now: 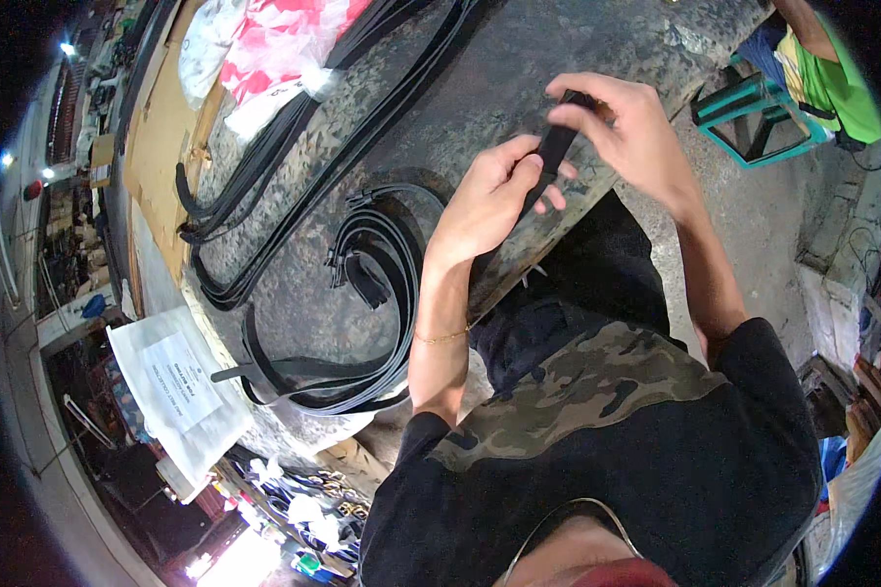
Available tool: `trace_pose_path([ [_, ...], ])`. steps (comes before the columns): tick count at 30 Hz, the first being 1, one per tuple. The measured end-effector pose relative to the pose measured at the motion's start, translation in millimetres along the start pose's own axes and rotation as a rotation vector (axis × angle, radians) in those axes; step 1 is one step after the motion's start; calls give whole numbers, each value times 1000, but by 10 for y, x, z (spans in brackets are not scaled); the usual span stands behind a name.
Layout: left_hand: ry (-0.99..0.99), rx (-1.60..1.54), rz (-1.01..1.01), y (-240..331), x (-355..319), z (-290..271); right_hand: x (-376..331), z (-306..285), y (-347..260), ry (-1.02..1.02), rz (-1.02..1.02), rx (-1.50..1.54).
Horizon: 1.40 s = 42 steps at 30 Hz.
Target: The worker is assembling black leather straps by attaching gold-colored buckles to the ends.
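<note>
A black belt strap (557, 147) is held up over the near right edge of the worktable. My left hand (489, 196) is closed round its lower part, with the thumb lying on top. At its upper end, my right hand (636, 122) curls its fingers and thumb about the strap; those fingers are slightly blurred. The strap's lower length is partly hidden behind my left hand and wrist. Left of my left forearm, several black belt straps (411, 303) lie in a loose coil.
Long bundles of black straps (299, 186) cross the mottled worktable (489, 93). A red and white plastic bag (289, 44) lies at the far left. A white printed sheet (181, 386) hangs by the left edge. A teal stool (759, 122) and another person in green (852, 93) are at the far right.
</note>
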<state>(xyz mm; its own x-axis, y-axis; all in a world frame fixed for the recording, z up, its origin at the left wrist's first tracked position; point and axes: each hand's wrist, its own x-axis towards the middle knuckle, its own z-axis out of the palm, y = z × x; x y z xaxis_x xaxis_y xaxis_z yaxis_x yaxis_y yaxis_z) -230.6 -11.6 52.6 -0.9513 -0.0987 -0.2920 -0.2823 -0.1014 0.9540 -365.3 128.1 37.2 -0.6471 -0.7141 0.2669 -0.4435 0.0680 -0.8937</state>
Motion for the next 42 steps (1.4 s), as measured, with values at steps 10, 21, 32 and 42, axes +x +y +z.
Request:
trace_pose_path([
  [10, 18, -62, 29, 59, -78, 127, -101, 72, -16, 226, -157, 56],
  [21, -42, -23, 11, 226, -128, 18, -87, 125, -15, 302, 131, 492],
  [32, -83, -90, -26, 425, -302, 219, -323, -74, -214, 257, 160, 430],
  [42, -35, -144, -53, 474, -465, 390, -415, -2, -525, 224, 24, 421],
])
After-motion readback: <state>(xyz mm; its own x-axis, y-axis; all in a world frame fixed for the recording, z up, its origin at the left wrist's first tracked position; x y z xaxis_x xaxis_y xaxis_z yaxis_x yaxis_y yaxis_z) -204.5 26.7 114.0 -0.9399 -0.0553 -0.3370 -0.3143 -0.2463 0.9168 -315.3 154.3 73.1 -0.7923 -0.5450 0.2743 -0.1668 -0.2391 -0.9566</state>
